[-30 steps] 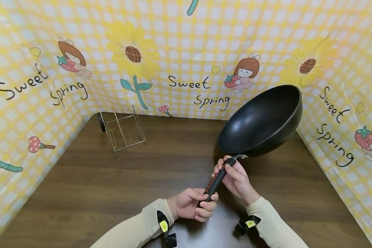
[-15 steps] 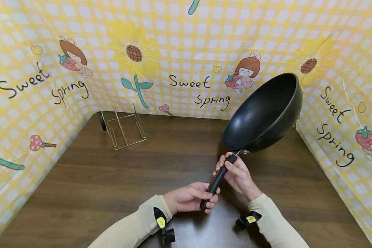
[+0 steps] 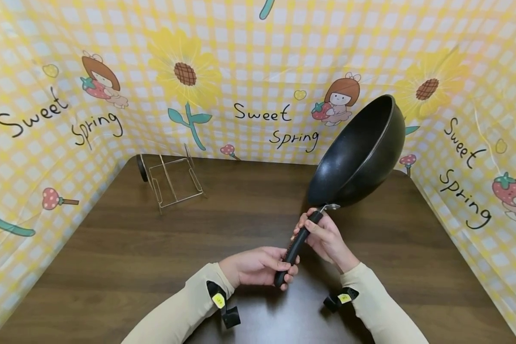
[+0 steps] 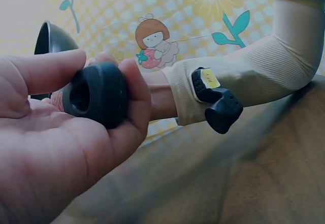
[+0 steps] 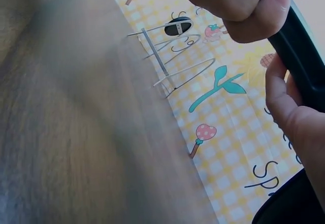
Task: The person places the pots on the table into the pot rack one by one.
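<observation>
Both hands are on the long handle (image 3: 295, 246) of a black wok (image 3: 361, 153), which is lifted off the brown wood-grain table (image 3: 112, 258) and tipped so its bowl faces roughly ten o'clock. The wok sits at about one o'clock from the person, over the far right part of the table. The left hand (image 3: 258, 267) curls its fingers and thumb round the butt end of the handle; the left wrist view shows the rounded, matte rubbery end cap (image 4: 96, 94) pinched between thumb and fingers. The right hand (image 3: 322, 236) wraps the handle higher up, near the metal bracket where it meets the bowl.

As I judge it, the wok is picked up and being turned, but it is not yet set down anywhere. A thin wire rack (image 3: 174, 181) with a small dark wheel-like foot stands at about eleven o'clock, well apart from the wok and holding nothing.

The bowl is deep, round and smooth with a dull sheen. The backdrop (image 3: 258, 71) is glossy yellow checked sheeting printed with sunflowers.
</observation>
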Available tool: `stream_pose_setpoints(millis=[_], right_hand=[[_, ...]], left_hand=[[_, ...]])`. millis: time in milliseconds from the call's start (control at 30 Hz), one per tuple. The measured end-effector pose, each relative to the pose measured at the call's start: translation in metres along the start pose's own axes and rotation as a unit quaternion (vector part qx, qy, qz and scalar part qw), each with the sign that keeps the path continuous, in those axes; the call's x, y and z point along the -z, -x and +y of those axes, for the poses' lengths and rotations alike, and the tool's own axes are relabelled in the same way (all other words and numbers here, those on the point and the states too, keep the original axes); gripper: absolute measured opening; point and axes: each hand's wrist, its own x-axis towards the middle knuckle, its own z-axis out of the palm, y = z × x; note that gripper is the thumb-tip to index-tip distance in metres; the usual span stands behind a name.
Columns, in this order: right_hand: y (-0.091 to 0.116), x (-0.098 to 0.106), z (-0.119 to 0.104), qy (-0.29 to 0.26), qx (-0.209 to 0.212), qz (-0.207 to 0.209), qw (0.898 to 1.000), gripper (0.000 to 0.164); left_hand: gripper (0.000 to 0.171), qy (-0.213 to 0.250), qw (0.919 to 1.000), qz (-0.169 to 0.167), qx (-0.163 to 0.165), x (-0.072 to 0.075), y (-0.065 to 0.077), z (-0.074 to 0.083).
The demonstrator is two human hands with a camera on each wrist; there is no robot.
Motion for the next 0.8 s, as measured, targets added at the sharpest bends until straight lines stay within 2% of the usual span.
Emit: stream_pose_setpoints(millis=[300, 633, 800], right_hand=[[-0.011, -0.006, 0.000, 0.012, -0.019, 0.031, 0.999, 0.012], [-0.014, -0.012, 0.000, 0.036, -0.074, 0.080, 0.993, 0.011], [-0.018, -0.018, 0.000, 0.044, -0.098, 0.087, 0.990, 0.011]], left_hand=[[0.016, -0.004, 1.0000, 0.006, 0.005, 0.000, 0.004, 0.010], [0.014, 0.011, 0.9994, -0.024, -0.021, 0.002, 0.007, 0.003], [0.013, 0.019, 0.9984, -0.036, -0.039, 0.000, 0.011, -0.001]])
